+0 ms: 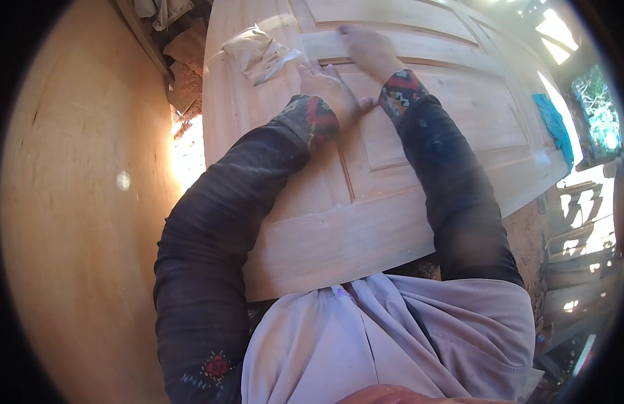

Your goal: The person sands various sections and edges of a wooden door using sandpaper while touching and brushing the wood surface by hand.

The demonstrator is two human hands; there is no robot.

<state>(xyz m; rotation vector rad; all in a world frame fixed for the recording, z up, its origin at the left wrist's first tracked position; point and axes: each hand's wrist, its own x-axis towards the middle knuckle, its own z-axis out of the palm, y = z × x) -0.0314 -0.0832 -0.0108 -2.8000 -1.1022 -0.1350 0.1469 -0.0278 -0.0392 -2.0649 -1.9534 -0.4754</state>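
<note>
A pale wooden panelled door (305, 242) lies flat in front of me. My left hand (329, 87) rests open on it, palm down with fingers and thumb spread, beside a panel's edge. Just right of it and farther away, my right hand (371, 52) is over the moulding of a panel. Motion smears its fingers, and anything under or in them is hidden. A crumpled beige sheet, cloth or paper (248, 50), lies on the door to the left of my left hand.
A large smooth wooden board (83, 202) stands close on my left. A blue cloth (554, 128) lies at the door's right edge. Stacked wood pieces (581, 269) are on the right, and brown scraps (185, 64) lie beyond the board.
</note>
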